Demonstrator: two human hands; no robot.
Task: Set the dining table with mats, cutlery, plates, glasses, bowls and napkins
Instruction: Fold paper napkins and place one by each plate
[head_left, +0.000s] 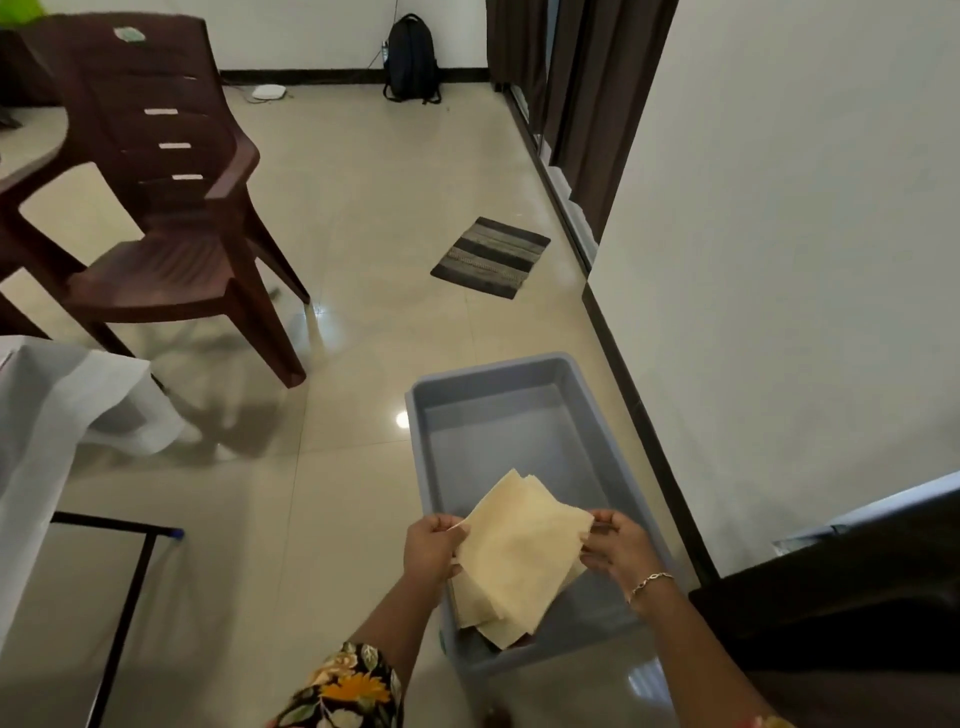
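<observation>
Cream napkins (519, 556), pinched at opposite edges by your left grip (431, 545) and right grip (618, 545): unclamped sheets below the grips may slide into the grey bin (488, 370).

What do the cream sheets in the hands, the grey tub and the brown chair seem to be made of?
Cream sheets: probably cloth or thick paper; matte, bending limply.
Grey tub: smooth plastic, moulded rim.
Brown chair: moulded plastic, slight sheen, one-piece slatted back.

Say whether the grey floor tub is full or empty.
Nearly empty: the tub shows a bare bottom at its far end; cream napkins, held by the left hand and right hand, hide the near end.
</observation>
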